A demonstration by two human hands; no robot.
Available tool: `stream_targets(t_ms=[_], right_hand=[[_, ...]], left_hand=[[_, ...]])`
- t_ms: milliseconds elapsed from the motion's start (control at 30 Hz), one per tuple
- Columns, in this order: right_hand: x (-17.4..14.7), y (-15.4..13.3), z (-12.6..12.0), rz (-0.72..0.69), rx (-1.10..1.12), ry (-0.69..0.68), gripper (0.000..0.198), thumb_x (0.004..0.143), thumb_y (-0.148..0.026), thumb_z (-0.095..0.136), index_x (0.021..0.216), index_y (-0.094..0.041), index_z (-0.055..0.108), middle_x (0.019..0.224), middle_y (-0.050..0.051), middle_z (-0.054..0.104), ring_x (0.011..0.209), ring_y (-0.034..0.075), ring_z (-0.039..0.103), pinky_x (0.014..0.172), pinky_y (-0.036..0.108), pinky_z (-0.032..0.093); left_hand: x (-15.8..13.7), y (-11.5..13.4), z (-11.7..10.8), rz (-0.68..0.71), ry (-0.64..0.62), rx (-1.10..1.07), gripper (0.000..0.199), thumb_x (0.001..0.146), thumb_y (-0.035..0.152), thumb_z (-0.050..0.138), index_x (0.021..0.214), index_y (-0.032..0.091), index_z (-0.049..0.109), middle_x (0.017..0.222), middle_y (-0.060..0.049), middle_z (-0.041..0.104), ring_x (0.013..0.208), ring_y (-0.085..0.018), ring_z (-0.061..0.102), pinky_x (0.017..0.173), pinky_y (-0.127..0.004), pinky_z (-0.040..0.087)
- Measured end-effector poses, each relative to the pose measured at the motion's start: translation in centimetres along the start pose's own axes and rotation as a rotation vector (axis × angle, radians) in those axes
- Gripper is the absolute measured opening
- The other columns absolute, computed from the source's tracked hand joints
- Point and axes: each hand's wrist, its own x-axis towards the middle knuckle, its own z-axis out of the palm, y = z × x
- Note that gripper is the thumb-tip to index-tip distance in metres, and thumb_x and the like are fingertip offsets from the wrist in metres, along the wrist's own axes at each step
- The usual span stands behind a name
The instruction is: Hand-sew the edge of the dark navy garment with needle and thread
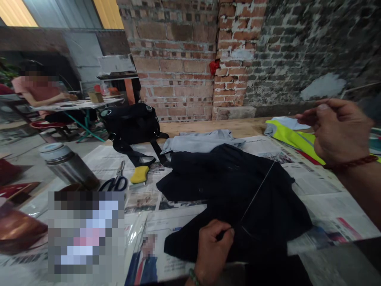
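Note:
A dark navy garment [208, 174] with a button lies spread on the newspaper. Near its lower middle my left hand [214, 242] pinches the cloth between thumb and fingers. From that spot a thin pale thread [258, 190] runs taut up and to the right, in line with the fingertips of my right hand [342, 127]. That hand is raised above the table's right side, thumb and fingers pressed together. The thread fades from sight before it reaches them, and I cannot make out a needle.
On the newspaper [178, 222] stand a steel flask [71, 167], scissors [117, 180], a yellow sponge [139, 174] and a black bag [133, 123]. Grey cloth [205, 141] and a neon-yellow garment [294, 137] lie behind. A person [41, 87] sits at another table, far left.

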Motion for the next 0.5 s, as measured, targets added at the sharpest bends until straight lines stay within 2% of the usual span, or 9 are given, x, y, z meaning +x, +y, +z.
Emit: stream_targets(t_ms=[67, 133, 167, 200, 267, 300, 367, 500], right_hand=[[-0.8, -0.4, -0.1, -0.050, -0.185, -0.044, 0.015, 0.079, -0.014, 0.048, 0.086, -0.017, 0.060, 0.063, -0.002, 0.057, 0.058, 0.012, 0.059, 0.066, 0.032, 0.048], [-2.9, -0.4, -0.3, -0.054, -0.431, -0.285, 0.016, 0.079, -0.017, 0.050, 0.089, -0.019, 0.063, 0.062, -0.002, 0.058, 0.060, 0.013, 0.057, 0.069, 0.031, 0.045], [-4.4, -0.3, -0.4, -0.020, -0.515, -0.498, 0.015, 0.079, -0.020, 0.052, 0.087, -0.020, 0.065, 0.056, -0.002, 0.056, 0.056, 0.014, 0.055, 0.068, 0.032, 0.044], [-6.2, -0.1, -0.5, -0.002, -0.498, -0.753, 0.016, 0.079, -0.023, 0.052, 0.087, -0.022, 0.066, 0.060, -0.001, 0.059, 0.058, 0.015, 0.056, 0.068, 0.032, 0.044], [-10.0, 0.4, -0.6, -0.060, -0.425, -1.244, 0.018, 0.080, -0.025, 0.051, 0.090, -0.025, 0.067, 0.078, 0.002, 0.064, 0.074, 0.018, 0.058, 0.073, 0.031, 0.043], [-11.7, 0.5, -0.7, -0.103, -0.457, -1.421, 0.023, 0.083, -0.023, 0.046, 0.095, -0.027, 0.065, 0.081, 0.002, 0.063, 0.075, 0.017, 0.057, 0.072, 0.031, 0.042], [-14.5, 0.6, -0.6, -0.187, -0.527, -1.580, 0.028, 0.086, -0.017, 0.039, 0.096, -0.026, 0.063, 0.080, 0.003, 0.061, 0.074, 0.016, 0.056, 0.071, 0.030, 0.039], [-16.6, -0.1, -0.3, -0.273, -0.610, -1.670, 0.028, 0.084, -0.011, 0.038, 0.089, -0.024, 0.062, 0.078, 0.002, 0.057, 0.072, 0.014, 0.053, 0.070, 0.028, 0.035]], left_hand=[[0.0, -0.1, 0.0, 0.007, -0.001, 0.004, 0.016, 0.070, 0.016, 0.057, 0.058, 0.018, 0.068, 0.056, 0.000, 0.057, 0.055, -0.012, 0.051, 0.052, -0.020, 0.039], [0.0, -0.2, 0.1, 0.018, -0.006, 0.003, 0.014, 0.069, 0.015, 0.059, 0.060, 0.018, 0.069, 0.057, 0.000, 0.057, 0.055, -0.012, 0.052, 0.051, -0.020, 0.039], [0.0, -0.3, 0.1, 0.027, -0.009, 0.000, 0.014, 0.068, 0.014, 0.059, 0.061, 0.018, 0.070, 0.057, 0.000, 0.057, 0.054, -0.012, 0.052, 0.051, -0.019, 0.039], [0.0, -0.3, 0.1, 0.035, -0.012, -0.008, 0.014, 0.067, 0.013, 0.060, 0.062, 0.019, 0.071, 0.057, 0.000, 0.058, 0.054, -0.011, 0.051, 0.051, -0.019, 0.039], [-0.1, -0.4, 0.2, 0.048, -0.022, -0.031, 0.014, 0.067, 0.012, 0.060, 0.064, 0.020, 0.072, 0.057, 0.000, 0.058, 0.054, -0.011, 0.051, 0.050, -0.019, 0.039], [-0.1, -0.4, 0.2, 0.049, -0.029, -0.043, 0.015, 0.067, 0.012, 0.060, 0.066, 0.020, 0.073, 0.057, 0.000, 0.058, 0.054, -0.011, 0.051, 0.050, -0.019, 0.039], [-0.2, -0.4, 0.2, 0.041, -0.049, -0.064, 0.017, 0.069, 0.012, 0.060, 0.069, 0.022, 0.074, 0.058, 0.000, 0.057, 0.054, -0.011, 0.050, 0.050, -0.018, 0.039], [-0.3, -0.2, 0.0, 0.031, -0.075, -0.082, 0.019, 0.070, 0.013, 0.059, 0.071, 0.023, 0.075, 0.059, 0.000, 0.056, 0.055, -0.010, 0.049, 0.049, -0.018, 0.039]])
